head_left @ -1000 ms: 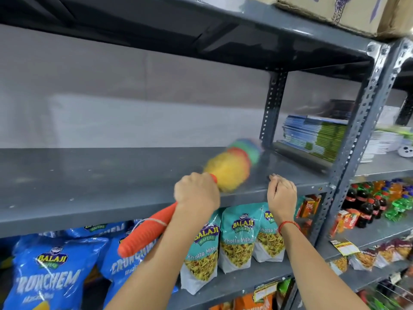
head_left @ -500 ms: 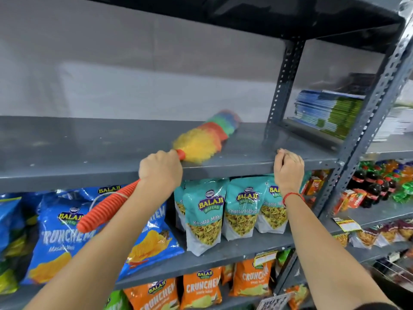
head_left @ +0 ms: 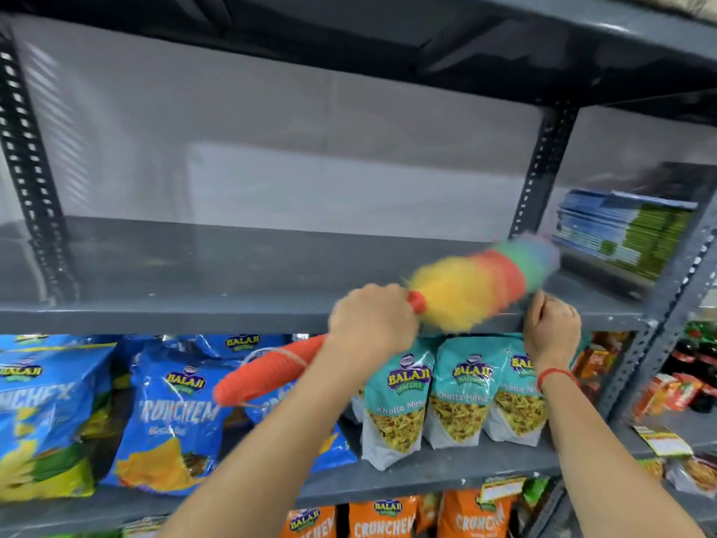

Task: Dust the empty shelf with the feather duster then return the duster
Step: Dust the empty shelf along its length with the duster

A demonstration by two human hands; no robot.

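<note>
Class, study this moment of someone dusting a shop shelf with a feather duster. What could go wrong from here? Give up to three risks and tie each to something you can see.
1. The duster head is at the right end of the empty shelf, close to the stacked booklets in the next bay; a wide stroke might disturb them.
2. The right hand grips the shelf edge just beside the head, so a stroke could hit it.
3. Dust may fall onto the snack bags below.

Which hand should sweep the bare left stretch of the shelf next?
The left hand. It already holds the duster by its orange handle, and the bare stretch of the shelf lies on its side. The right hand grips the shelf's front edge, far from there.
</note>
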